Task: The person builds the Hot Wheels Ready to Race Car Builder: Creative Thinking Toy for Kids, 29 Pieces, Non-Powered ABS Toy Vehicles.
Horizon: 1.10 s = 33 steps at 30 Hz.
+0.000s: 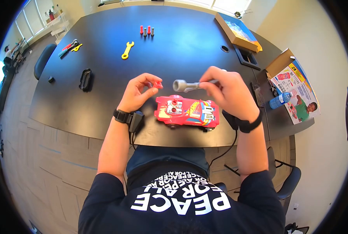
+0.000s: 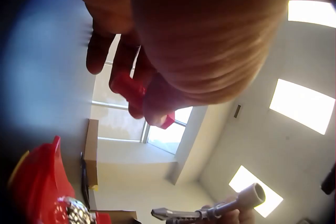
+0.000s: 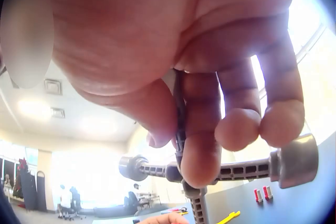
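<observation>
Between thumb and fingers my left hand [image 1: 137, 90] pinches a small red toy bolt [image 2: 129, 90]; its angular head pokes out past the thumb in the left wrist view. A grey cross-shaped toy lug wrench [image 3: 244, 170] is held by my right hand [image 1: 231, 91], thumb and index finger around one arm. In the head view its wide socket [image 1: 178, 85] points left toward the bolt, a short gap apart. Below both hands, a red toy race car [image 1: 187, 112] with stickers and a silver engine sits on the table near the front edge.
Red and grey bolts [image 1: 149, 30] stand at the back. A yellow wrench [image 1: 127, 50] lies closer, with a black oblong frame [image 1: 86, 80] and red-and-grey tools [image 1: 68, 48] leftward. On the right are a water bottle [image 1: 280, 100], a picture box [image 1: 298, 87] and an open cardboard box [image 1: 236, 33].
</observation>
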Available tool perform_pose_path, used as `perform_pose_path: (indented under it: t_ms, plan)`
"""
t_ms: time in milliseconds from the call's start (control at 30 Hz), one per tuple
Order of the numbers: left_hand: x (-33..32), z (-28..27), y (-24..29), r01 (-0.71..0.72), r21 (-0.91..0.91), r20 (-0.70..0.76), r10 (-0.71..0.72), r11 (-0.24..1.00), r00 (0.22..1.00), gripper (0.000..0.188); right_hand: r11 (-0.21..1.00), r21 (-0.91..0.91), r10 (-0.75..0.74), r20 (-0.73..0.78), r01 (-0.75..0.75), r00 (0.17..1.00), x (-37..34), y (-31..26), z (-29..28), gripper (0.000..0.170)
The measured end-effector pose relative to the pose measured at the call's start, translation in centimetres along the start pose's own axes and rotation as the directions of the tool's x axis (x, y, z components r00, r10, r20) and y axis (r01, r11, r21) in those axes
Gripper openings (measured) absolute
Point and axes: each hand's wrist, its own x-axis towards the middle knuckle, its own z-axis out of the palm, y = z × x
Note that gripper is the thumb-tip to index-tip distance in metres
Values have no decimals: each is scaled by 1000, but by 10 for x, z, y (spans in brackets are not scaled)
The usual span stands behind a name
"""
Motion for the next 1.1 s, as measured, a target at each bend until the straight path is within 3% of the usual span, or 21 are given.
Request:
perform_pose_path:
  t_ms: [67,133,200,267,333,467,533,567,600,633,700,800,833,933,1033,1100]
  plan:
    - [-4,6,3,50,-165,197,-17,985,980,28,995,78,68,-15,-67,998,-14,-1,-1,11]
    - [-8,18,6,126,-235,207,-77,964,975,34,977,160,150,-33,-143,988,-20,1,1,11]
    - [-9,31,7,8,-219,220,41,976,975,38,990,137,55,-94,-42,994,-24,4,7,11]
    - [-8,36,4,-5,-244,203,56,970,978,34,992,118,57,-93,-46,994,-25,2,6,11]
    - [-11,34,4,-51,10,233,47,999,971,29,994,99,46,-84,-37,995,-24,0,5,11]
    - [-10,38,6,-22,114,272,-10,993,962,31,988,148,45,23,-48,999,-17,-10,6,12]
    - [-10,41,2,-203,189,282,145,961,948,30,984,159,62,92,-76,994,-15,-13,9,13]
    - [-9,40,-2,-189,149,297,138,971,945,42,991,125,33,144,-51,989,-14,-12,12,15]
    - [-10,40,-5,-189,149,297,138,971,945,42,996,91,5,196,-24,981,-13,-12,14,16]
    - [-9,42,4,-173,199,292,110,965,950,52,995,61,55,288,-75,956,-9,-19,10,16]
    - [-9,41,1,-166,261,327,75,951,942,81,998,15,51,310,-58,949,-5,-21,13,15]
    - [-10,42,3,-238,377,346,102,895,933,88,999,-33,10,318,0,948,2,-20,17,14]
    - [-8,44,-1,-227,326,340,111,918,934,94,998,-39,-27,298,40,954,5,-19,18,13]
    - [-11,41,2,-100,306,314,-2,947,950,90,993,-71,-70,287,94,955,13,-21,16,13]
    - [-10,43,9,-214,359,353,80,908,932,77,993,-110,-12,339,52,941,18,-23,16,13]
    - [-11,45,3,-206,365,335,78,908,939,72,993,-103,-16,346,55,938,19,-23,18,14]
